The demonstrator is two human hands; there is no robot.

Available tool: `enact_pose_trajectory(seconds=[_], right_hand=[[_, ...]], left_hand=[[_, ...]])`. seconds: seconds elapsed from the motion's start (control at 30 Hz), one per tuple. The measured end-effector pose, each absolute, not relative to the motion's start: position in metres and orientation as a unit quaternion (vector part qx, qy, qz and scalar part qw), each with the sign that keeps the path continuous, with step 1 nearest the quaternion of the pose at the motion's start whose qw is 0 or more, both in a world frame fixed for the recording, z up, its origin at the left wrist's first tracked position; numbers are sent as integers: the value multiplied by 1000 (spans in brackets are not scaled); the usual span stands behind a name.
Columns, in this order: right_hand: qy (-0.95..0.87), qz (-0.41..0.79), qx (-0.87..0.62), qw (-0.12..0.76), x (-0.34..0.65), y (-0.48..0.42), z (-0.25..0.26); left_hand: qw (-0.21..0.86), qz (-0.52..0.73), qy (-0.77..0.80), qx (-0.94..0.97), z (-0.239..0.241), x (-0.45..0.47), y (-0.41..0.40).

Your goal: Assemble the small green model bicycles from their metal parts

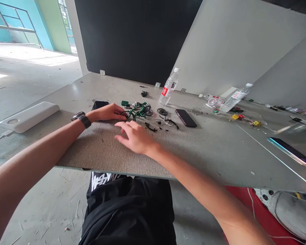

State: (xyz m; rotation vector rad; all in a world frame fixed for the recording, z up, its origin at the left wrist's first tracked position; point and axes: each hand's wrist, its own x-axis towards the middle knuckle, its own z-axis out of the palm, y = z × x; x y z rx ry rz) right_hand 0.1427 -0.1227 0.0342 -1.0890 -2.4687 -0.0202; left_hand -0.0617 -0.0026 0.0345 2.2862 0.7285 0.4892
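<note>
A small green model bicycle (139, 111) lies partly assembled on the grey tabletop (97, 146). My left hand (109, 112), with a black watch on its wrist, rests beside the model and its fingertips pinch the black front wheel (127, 116). My right hand (135, 136) hovers just in front of the model, fingers stretched out and apart, holding nothing. Loose black parts (151, 127) and a separate wheel (162, 111) lie to the right of the model.
A dark phone (186, 117) lies right of the parts, a water bottle (168, 87) stands behind, another bottle (234, 97) lies further right among small coloured pieces. A white power bank (28, 116) sits far left. A black panel (132, 37) backs the table.
</note>
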Motion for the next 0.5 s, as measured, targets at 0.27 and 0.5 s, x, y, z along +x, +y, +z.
enact_pose_trajectory(seconds=[0.27, 0.5], right_hand=[[-636, 498, -450, 382, 110, -164, 20], [-484, 581, -458, 467, 112, -156, 28]], left_hand=[[336, 187, 269, 883, 34, -63, -2], [318, 178, 267, 892, 37, -62, -3]])
